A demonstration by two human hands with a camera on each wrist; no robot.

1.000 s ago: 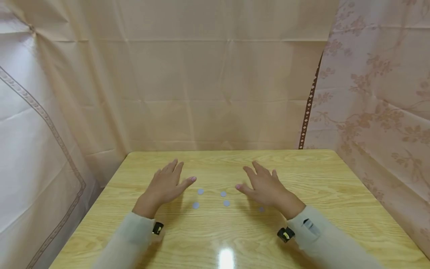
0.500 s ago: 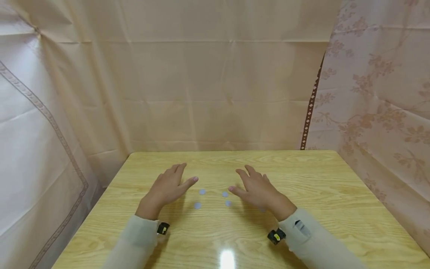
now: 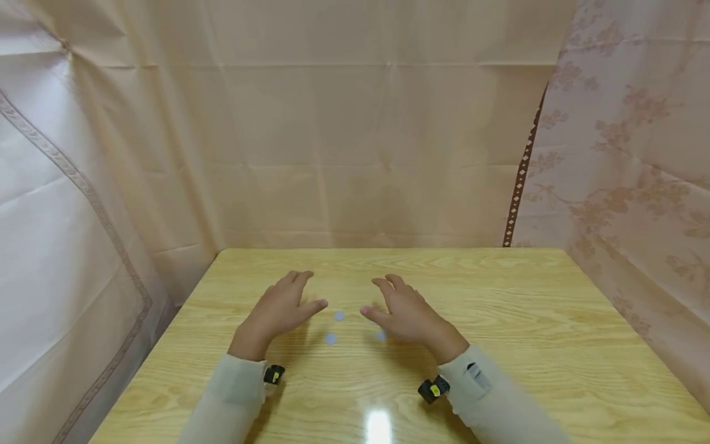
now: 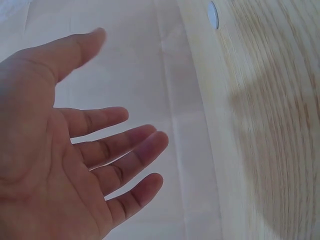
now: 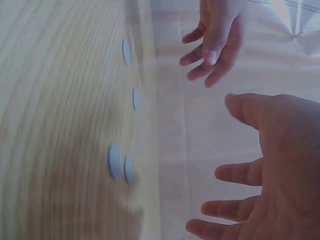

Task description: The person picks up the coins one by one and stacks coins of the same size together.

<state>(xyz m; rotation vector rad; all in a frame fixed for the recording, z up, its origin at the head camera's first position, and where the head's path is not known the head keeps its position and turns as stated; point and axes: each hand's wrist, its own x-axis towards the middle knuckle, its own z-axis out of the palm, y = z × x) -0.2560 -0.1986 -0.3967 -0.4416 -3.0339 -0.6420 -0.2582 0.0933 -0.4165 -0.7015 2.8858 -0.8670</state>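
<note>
In the head view, the right hand has been brought inward, nearer the left hand; two pale discs are left uncovered between them on the worktop, and two more are now partly hidden. In the left wrist view, the left hand's grip is released. In the right wrist view, the right hand's is likewise relaxed; four pale discs are shown lying apart from it, none grasped.
</note>
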